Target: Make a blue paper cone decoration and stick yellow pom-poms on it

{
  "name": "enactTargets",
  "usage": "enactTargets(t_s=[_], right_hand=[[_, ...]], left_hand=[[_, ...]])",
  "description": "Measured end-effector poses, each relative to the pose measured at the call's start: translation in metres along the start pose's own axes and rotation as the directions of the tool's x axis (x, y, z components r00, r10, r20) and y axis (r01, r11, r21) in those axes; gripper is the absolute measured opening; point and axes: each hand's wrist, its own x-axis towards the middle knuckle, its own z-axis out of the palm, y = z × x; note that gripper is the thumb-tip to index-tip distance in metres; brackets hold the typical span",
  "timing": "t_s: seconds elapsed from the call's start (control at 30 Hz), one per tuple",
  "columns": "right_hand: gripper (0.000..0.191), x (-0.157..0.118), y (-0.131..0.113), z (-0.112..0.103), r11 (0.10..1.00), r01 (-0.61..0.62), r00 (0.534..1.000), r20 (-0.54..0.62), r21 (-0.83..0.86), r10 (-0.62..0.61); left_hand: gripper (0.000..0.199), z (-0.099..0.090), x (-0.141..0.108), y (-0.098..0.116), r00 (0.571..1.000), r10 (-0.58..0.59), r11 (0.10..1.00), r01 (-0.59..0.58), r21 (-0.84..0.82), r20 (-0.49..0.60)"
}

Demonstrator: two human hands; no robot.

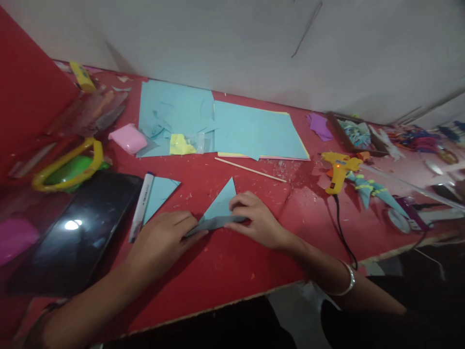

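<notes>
Between my two hands is a light blue piece of paper (220,203), its pointed corner facing away from me and its near edge turned up in a narrow fold. My left hand (165,237) pinches the left end of that fold. On the right end, my right hand (256,218) grips the fold between thumb and fingers. Just beyond my left hand lies another blue paper piece (160,191), with a white marker (141,206) along its left side. A thin wooden stick (250,169) rests past the folded paper.
Large blue sheets (254,128) lie at the back by the wall. A yellow glue gun (339,169) with a black cord stands at right, near blue paper cones (378,191). A dark glossy panel (80,232) and a yellow tape ring (96,155) occupy the left.
</notes>
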Motion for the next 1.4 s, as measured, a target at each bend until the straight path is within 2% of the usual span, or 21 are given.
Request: enactTargets(t_s=[0.13,0.27,0.5,0.57,0.63,0.67,0.73,0.77,0.8,0.87,0.9,0.97,1.07,1.2,1.27,1.4], right_hand=[[0.019,0.001,-0.001,0.002,0.998,-0.052,0.998,-0.036,-0.020,0.052],[0.021,0.001,-0.001,0.004,0.994,-0.089,0.996,-0.022,-0.062,0.087],[0.016,-0.001,-0.003,0.004,0.986,-0.146,0.989,0.025,-0.081,0.148],[0.016,-0.001,-0.004,0.004,0.984,-0.152,0.987,0.031,-0.091,0.156],[0.015,0.000,-0.004,0.004,0.982,-0.160,0.986,0.035,-0.099,0.164],[0.014,0.000,-0.004,0.003,0.982,-0.162,0.986,0.035,-0.097,0.166],[0.009,0.000,-0.004,0.001,0.988,-0.140,0.988,0.052,-0.070,0.144],[0.008,0.000,-0.003,0.001,0.992,-0.116,0.991,0.067,-0.046,0.119],[0.008,0.000,-0.003,0.000,0.996,-0.084,0.993,0.081,-0.020,0.086],[0.010,-0.002,0.000,-0.001,1.000,-0.015,0.994,0.105,0.018,0.013],[0.011,-0.004,0.001,-0.002,1.000,0.015,0.993,0.113,0.020,-0.017],[0.015,-0.008,0.004,-0.001,0.998,0.066,0.990,0.126,-0.008,-0.064],[0.020,-0.013,0.008,0.000,0.990,0.130,0.985,0.126,-0.057,-0.122],[0.013,-0.014,0.009,0.001,0.991,0.133,0.989,0.069,-0.017,-0.132],[0.008,-0.012,0.007,0.002,0.995,0.100,0.995,0.029,0.017,-0.101],[0.015,-0.007,0.001,0.003,1.000,-0.019,0.999,-0.047,0.023,0.020]], left_hand=[[0.040,-0.001,0.001,0.000,0.987,-0.130,0.991,0.132,-0.021,0.092],[0.038,-0.002,0.005,0.002,0.976,-0.161,0.985,0.169,-0.044,0.145],[0.029,0.000,0.003,-0.001,0.977,-0.188,0.980,0.180,0.085,0.096],[0.028,0.004,0.001,-0.005,0.982,-0.185,0.978,0.180,0.104,0.038],[0.027,0.007,-0.001,-0.008,0.991,-0.114,0.987,0.121,0.104,-0.066],[0.027,0.010,-0.002,-0.009,0.993,-0.036,0.993,0.049,0.108,-0.113],[0.035,0.013,-0.003,-0.009,0.976,0.122,0.989,-0.103,0.110,-0.181],[0.039,0.014,-0.003,-0.008,0.971,0.149,0.987,-0.135,0.086,-0.189],[0.044,0.015,-0.003,-0.007,0.974,0.133,0.991,-0.130,0.032,-0.184],[0.055,0.015,-0.003,-0.005,0.992,0.029,0.991,-0.044,-0.125,-0.121],[0.054,0.015,-0.003,-0.004,0.998,-0.007,0.982,-0.005,-0.188,-0.062],[0.040,0.012,-0.004,-0.005,0.999,0.037,0.972,-0.027,-0.235,0.039],[0.031,0.008,-0.006,-0.006,0.987,0.145,0.975,-0.132,-0.176,0.066],[0.026,0.006,-0.006,-0.005,0.987,0.161,0.982,-0.159,-0.104,0.012],[0.022,0.005,-0.004,-0.003,0.991,0.137,0.989,-0.137,-0.065,0.005],[0.031,0.003,-0.002,0.001,1.000,0.003,0.999,-0.004,0.040,0.024]])
